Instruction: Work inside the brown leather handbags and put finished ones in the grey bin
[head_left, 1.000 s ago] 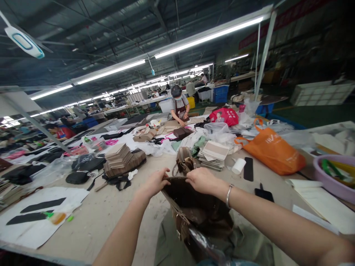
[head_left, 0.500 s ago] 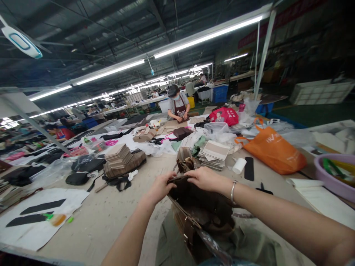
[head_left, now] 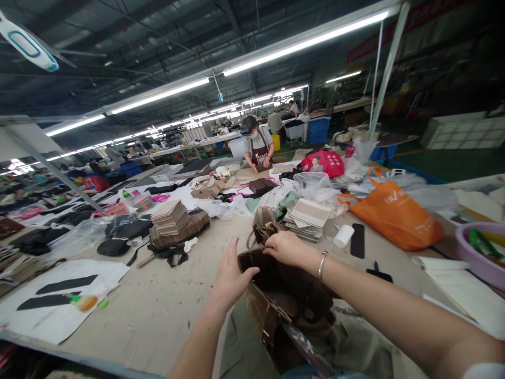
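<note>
A dark brown handbag (head_left: 272,310) stands at the near edge of the table with its mouth open toward me. My right hand (head_left: 287,247) grips the far rim of the bag, fingers closed over the edge. At the bag's left corner, my left hand (head_left: 231,276) has its thumb and fingers spread apart, close to the rim. A plastic-wrapped handle (head_left: 303,347) hangs over the near side. Just beyond the rim sits a smaller brown strapped piece (head_left: 264,221); whether it is joined to the bag I cannot tell.
Stacks of brown panels (head_left: 173,223) and pale panels (head_left: 307,218) lie ahead. To the right are a white roll (head_left: 343,236), an orange bag (head_left: 394,213) and a purple basin (head_left: 469,247). A glue bottle (head_left: 84,302) lies left. Across the table a person (head_left: 258,145) works.
My left hand has let go of the bag's rim and opened, moving slightly left. The right hand keeps its hold on the rim. The view has shifted a little.
</note>
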A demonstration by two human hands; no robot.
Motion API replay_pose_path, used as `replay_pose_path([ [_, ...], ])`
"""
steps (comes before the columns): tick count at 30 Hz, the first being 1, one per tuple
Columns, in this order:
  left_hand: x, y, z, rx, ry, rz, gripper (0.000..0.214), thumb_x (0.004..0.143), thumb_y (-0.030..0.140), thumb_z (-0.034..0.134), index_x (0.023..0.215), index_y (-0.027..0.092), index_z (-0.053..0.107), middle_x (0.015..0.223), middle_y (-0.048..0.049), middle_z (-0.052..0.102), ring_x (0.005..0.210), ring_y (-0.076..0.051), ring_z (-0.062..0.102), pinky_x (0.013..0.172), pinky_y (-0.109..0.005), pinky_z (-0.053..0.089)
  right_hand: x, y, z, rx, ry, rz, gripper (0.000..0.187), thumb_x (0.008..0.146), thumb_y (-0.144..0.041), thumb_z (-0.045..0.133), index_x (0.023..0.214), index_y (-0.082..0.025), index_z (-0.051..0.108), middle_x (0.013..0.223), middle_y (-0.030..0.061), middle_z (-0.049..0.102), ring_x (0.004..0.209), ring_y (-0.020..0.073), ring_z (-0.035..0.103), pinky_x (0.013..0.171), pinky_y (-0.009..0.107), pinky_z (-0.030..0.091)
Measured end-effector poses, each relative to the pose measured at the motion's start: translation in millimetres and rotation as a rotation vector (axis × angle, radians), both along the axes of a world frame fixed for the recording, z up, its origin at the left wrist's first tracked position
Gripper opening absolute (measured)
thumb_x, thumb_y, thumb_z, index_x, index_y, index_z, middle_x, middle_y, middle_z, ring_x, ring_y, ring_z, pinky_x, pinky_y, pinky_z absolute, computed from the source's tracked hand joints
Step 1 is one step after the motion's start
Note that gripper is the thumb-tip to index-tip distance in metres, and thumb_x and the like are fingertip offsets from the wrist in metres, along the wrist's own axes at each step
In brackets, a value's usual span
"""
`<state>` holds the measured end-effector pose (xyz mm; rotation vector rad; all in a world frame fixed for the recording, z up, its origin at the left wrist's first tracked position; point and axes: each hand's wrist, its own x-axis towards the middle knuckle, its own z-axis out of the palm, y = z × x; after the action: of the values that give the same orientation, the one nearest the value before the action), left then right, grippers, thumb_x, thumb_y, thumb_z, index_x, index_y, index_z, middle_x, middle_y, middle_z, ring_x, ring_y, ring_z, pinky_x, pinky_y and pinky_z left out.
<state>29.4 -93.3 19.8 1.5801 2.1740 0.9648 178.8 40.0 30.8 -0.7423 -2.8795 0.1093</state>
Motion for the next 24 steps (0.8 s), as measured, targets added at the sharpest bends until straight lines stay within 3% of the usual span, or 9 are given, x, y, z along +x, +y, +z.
replay_pose_path([
  [3, 2.4, -2.8, -10.6, 0.065, -0.091, -0.053, 0.081, 0.069, 0.012, 0.056, 0.14, 0.017, 0.018, 0.147, -0.0137, 0.024, 0.137, -0.026, 0.021, 0.112, -0.043, 0.02, 0.1, 4.2, -1.4, 0.009, -0.006, -0.009, 0.032, 0.087, -0.041, 0.047, 0.079, -0.02, 0.07, 0.079, 0.0063, 0.07, 0.078, 0.0195, 0.064, 0.063, 0.025, 0.04],
  [8, -24.4, -1.9, -4.0, -0.058, -0.188, -0.274, 0.075, 0.065, -0.002, 0.039, 0.135, 0.019, 0.023, 0.135, -0.0112, 0.044, 0.124, -0.02, 0.042, 0.107, -0.041, 0.032, 2.0, 2.7, -2.4, 0.003, -0.016, -0.002, 0.032, 0.088, -0.039, 0.045, 0.082, -0.02, 0.07, 0.084, 0.0069, 0.07, 0.08, 0.019, 0.063, 0.067, 0.025, 0.041],
  [12, -34.3, -0.4, 6.0, -0.079, 0.001, -0.35, 0.065, 0.065, -0.002, 0.04, 0.125, 0.02, 0.037, 0.126, -0.0073, 0.05, 0.117, -0.018, 0.047, 0.103, -0.037, 0.037, 1.4, -5.3, -1.8, 0.007, -0.009, 0.0, 0.032, 0.087, -0.039, 0.044, 0.082, -0.02, 0.069, 0.085, 0.0069, 0.07, 0.081, 0.0203, 0.063, 0.068, 0.026, 0.042],
  [16, -45.2, 15.8, 5.6, 0.021, 0.159, -0.319, 0.049, 0.065, -0.001, 0.042, 0.11, 0.019, 0.046, 0.115, -0.0066, 0.054, 0.111, -0.018, 0.05, 0.099, -0.036, 0.04, -3.6, -9.1, 1.7, -0.006, -0.041, -0.024, 0.033, 0.088, -0.038, 0.042, 0.085, -0.019, 0.068, 0.088, 0.0091, 0.07, 0.084, 0.0215, 0.063, 0.071, 0.027, 0.042],
  [19, -54.8, 26.1, 6.5, 0.062, 0.243, -0.375, 0.038, 0.067, 0.0, 0.044, 0.1, 0.019, 0.049, 0.115, -0.007, 0.054, 0.112, -0.019, 0.049, 0.099, -0.036, 0.04, -5.7, -6.6, 2.4, -0.022, -0.053, -0.074, 0.034, 0.088, -0.039, 0.042, 0.084, -0.019, 0.069, 0.086, 0.0095, 0.069, 0.083, 0.0211, 0.063, 0.07, 0.027, 0.043],
  [24, -43.4, 24.8, 8.5, 0.079, 0.322, -0.393, 0.04, 0.072, 0.005, 0.048, 0.109, 0.021, 0.051, 0.121, -0.0053, 0.052, 0.111, -0.019, 0.05, 0.096, -0.033, 0.043, 0.4, 1.3, -2.7, -0.042, -0.036, -0.11, 0.033, 0.087, -0.04, 0.042, 0.083, -0.021, 0.069, 0.086, 0.0073, 0.07, 0.082, 0.0204, 0.063, 0.069, 0.027, 0.042],
])
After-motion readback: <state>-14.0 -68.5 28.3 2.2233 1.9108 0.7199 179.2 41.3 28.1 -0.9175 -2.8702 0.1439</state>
